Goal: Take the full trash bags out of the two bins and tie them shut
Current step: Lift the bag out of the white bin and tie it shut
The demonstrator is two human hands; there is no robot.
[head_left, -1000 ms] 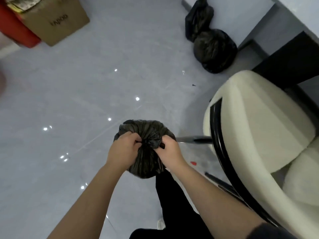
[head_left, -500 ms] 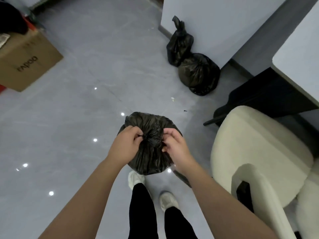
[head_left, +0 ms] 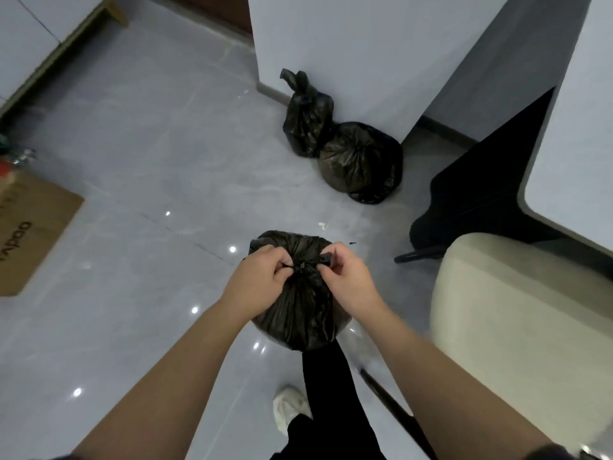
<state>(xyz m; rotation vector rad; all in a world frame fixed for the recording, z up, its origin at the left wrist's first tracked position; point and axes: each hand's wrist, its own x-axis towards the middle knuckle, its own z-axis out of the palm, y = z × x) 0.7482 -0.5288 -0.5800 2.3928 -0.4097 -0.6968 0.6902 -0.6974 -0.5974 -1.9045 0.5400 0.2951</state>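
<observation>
Mid-floor, L hand point(head_left: 257, 282), R hand point(head_left: 350, 278) pinch bag point(head_left: 300, 315).

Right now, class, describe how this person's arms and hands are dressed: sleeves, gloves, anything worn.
Both hands, left hand and right hand, are bare: no gloves, rings or watch show. The forearms are uncovered; dark sleeve edges appear only near the elbows, at the frame's bottom.

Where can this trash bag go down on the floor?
Bare floor lies between the cardboard box and the two tied bags by the wall. The right side is crowded by the cream chair and table.
</observation>
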